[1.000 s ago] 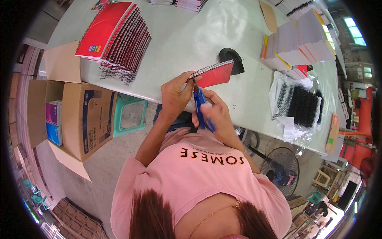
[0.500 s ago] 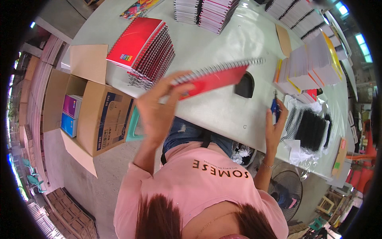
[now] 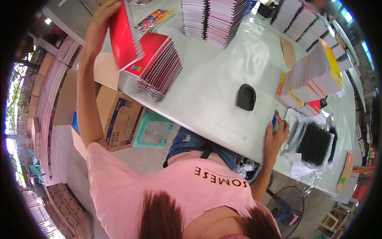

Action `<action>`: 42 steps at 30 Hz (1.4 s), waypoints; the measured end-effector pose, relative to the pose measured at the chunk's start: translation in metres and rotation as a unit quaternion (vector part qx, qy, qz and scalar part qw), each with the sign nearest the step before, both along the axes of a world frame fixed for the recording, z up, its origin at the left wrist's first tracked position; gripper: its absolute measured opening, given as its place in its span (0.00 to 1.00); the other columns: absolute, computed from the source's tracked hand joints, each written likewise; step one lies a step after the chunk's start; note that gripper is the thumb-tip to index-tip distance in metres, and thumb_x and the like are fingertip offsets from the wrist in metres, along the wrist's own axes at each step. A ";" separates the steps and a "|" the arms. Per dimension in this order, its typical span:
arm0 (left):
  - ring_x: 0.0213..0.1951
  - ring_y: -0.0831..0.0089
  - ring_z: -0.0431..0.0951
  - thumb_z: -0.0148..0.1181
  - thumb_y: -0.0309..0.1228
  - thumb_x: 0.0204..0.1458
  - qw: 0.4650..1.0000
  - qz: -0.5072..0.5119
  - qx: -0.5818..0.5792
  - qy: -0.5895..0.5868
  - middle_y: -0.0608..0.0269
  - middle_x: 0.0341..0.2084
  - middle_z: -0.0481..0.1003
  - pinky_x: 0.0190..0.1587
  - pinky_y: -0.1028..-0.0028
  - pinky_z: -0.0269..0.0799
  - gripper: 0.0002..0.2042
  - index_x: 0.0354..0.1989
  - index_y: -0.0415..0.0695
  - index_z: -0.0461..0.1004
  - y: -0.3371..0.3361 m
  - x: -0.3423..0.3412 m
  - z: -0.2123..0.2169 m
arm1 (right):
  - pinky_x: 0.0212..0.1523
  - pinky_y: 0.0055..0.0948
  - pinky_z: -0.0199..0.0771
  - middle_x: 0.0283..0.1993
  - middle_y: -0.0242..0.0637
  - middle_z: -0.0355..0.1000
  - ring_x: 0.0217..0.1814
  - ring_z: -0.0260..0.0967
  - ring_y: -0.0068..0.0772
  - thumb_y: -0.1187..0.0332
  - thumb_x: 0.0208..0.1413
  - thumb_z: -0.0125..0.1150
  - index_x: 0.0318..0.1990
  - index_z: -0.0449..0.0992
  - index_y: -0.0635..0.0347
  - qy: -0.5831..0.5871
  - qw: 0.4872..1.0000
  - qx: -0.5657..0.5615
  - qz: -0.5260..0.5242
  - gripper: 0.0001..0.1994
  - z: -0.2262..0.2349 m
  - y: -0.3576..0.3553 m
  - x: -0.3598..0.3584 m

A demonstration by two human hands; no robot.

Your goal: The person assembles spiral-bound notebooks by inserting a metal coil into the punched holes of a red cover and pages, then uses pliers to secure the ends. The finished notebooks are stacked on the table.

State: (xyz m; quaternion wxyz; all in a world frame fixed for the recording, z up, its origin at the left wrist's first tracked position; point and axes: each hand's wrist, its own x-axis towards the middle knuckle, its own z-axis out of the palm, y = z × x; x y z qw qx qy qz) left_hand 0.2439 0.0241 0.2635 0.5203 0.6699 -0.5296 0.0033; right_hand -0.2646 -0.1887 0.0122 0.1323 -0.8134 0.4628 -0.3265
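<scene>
Left hand [image 3: 100, 23] is pinching a red notebook [image 3: 122, 38] by its far end, up beside the red stack [image 3: 150, 46] at the far left of the table [image 3: 207, 99]. The notebook's tilted, coil edge toward the stack, near corner overlapping it in this view; can't tell if they're actually touching.

Hands are wide apart. Right hand [image 3: 277, 134] is down on the table with its fingers curled at the pliers [image 3: 275, 119], next to the black coils [image 3: 314, 143]. Can't tell if it's really gripping them or just resting there.

If you're laying a notebook on a pile like that, imo the coil is the thing to watch. Loose wire ends poke out at the near foot of the stack, and wire loves to hook wire. I'd level the notebook first, come straight down instead of sliding it across, then let go once the whole cover is supported. Pinching one end probably lets the other end sag, so a palm underneath might help. Line up the corners too, since a leaning pile that close to the edge could go over toward the box [image 3: 111, 117]. And keep the pliers' tips pointed away from you.
</scene>
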 end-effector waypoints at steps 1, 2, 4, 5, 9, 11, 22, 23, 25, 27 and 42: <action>0.47 0.74 0.77 0.43 0.39 0.65 0.997 -0.053 0.057 -0.016 0.57 0.46 0.79 0.53 0.75 0.70 0.22 0.55 0.35 0.74 -0.012 -0.006 0.001 | 0.61 0.49 0.56 0.56 0.49 0.66 0.58 0.61 0.52 0.66 0.56 0.62 0.57 0.74 0.53 0.000 1.000 0.001 -0.001 0.20 -0.001 -0.001 -0.001; 0.46 0.74 0.77 0.43 0.38 0.64 0.992 -0.082 0.092 -0.032 0.56 0.46 0.79 0.53 0.75 0.71 0.21 0.52 0.35 0.75 -0.021 -0.010 -0.001 | 0.61 0.49 0.56 0.56 0.49 0.66 0.58 0.60 0.52 0.66 0.56 0.62 0.57 0.74 0.53 0.000 1.000 0.002 0.000 0.20 -0.001 -0.001 -0.001; 0.44 0.73 0.77 0.42 0.36 0.61 0.981 -0.120 0.137 -0.065 0.56 0.44 0.78 0.51 0.74 0.71 0.19 0.46 0.35 0.77 -0.037 -0.011 -0.018 | 0.59 0.47 0.58 0.54 0.49 0.67 0.56 0.63 0.52 0.68 0.56 0.62 0.55 0.75 0.56 0.003 1.000 -0.020 0.001 0.18 0.004 0.001 0.003; 0.43 0.72 0.77 0.42 0.35 0.60 0.977 -0.130 0.148 -0.081 0.55 0.43 0.78 0.50 0.74 0.71 0.19 0.43 0.36 0.79 -0.045 -0.013 -0.029 | 0.59 0.45 0.59 0.53 0.49 0.68 0.55 0.64 0.51 0.69 0.56 0.62 0.54 0.75 0.57 0.005 0.999 -0.032 -0.001 0.18 0.006 0.002 0.004; 0.40 0.69 0.73 0.48 0.31 0.58 0.954 -0.086 0.262 -0.119 0.56 0.37 0.74 0.48 0.73 0.66 0.14 0.39 0.42 0.82 -0.058 -0.029 -0.057 | 0.58 0.46 0.60 0.53 0.49 0.68 0.56 0.63 0.52 0.68 0.56 0.63 0.54 0.75 0.57 0.012 0.999 -0.032 -0.003 0.18 0.007 0.001 0.003; 0.39 0.67 0.72 0.48 0.32 0.58 0.944 -0.102 0.254 -0.183 0.56 0.34 0.70 0.45 0.71 0.66 0.14 0.39 0.42 0.83 -0.063 -0.031 -0.070 | 0.58 0.46 0.60 0.53 0.49 0.68 0.56 0.63 0.51 0.68 0.56 0.63 0.55 0.75 0.57 0.010 1.000 -0.023 -0.003 0.18 0.008 0.002 0.003; 0.42 0.68 0.68 0.57 0.39 0.60 0.943 -0.089 0.266 -0.180 0.61 0.34 0.68 0.50 0.70 0.62 0.14 0.36 0.40 0.82 -0.065 -0.031 -0.075 | 0.62 0.42 0.59 0.54 0.47 0.68 0.59 0.63 0.46 0.71 0.59 0.61 0.54 0.75 0.59 -0.049 0.999 0.021 0.004 0.15 0.018 0.009 0.004; 0.42 0.68 0.68 0.57 0.39 0.60 0.941 -0.095 0.275 -0.170 0.61 0.33 0.68 0.49 0.71 0.62 0.14 0.36 0.40 0.82 -0.065 -0.030 -0.074 | 0.63 0.40 0.59 0.54 0.46 0.68 0.60 0.63 0.45 0.71 0.60 0.60 0.54 0.76 0.59 -0.080 0.996 0.036 0.006 0.14 0.022 0.010 0.005; 0.41 0.66 0.69 0.56 0.38 0.59 0.943 -0.099 0.271 -0.168 0.59 0.32 0.69 0.48 0.69 0.63 0.14 0.36 0.41 0.82 -0.064 -0.028 -0.073 | 0.62 0.38 0.61 0.51 0.44 0.70 0.58 0.65 0.42 0.74 0.60 0.59 0.52 0.76 0.62 -0.110 0.994 -0.014 0.008 0.13 0.020 -0.008 -0.008; 0.39 0.63 0.71 0.54 0.37 0.59 0.947 -0.103 0.242 -0.186 0.56 0.31 0.69 0.45 0.67 0.65 0.13 0.37 0.43 0.83 -0.068 -0.028 -0.077 | 0.61 0.36 0.63 0.49 0.42 0.72 0.55 0.68 0.39 0.76 0.60 0.59 0.50 0.77 0.64 -0.142 0.988 -0.053 -0.007 0.11 0.022 -0.034 -0.031; 0.54 0.52 0.69 0.62 0.36 0.57 0.926 -0.031 0.226 -0.300 0.51 0.49 0.70 0.59 0.60 0.63 0.15 0.50 0.44 0.77 -0.048 -0.114 -0.038 | 0.42 0.36 0.77 0.37 0.48 0.79 0.37 0.77 0.43 0.55 0.58 0.63 0.48 0.81 0.60 -0.133 0.986 0.002 -0.100 0.19 0.050 -0.250 -0.076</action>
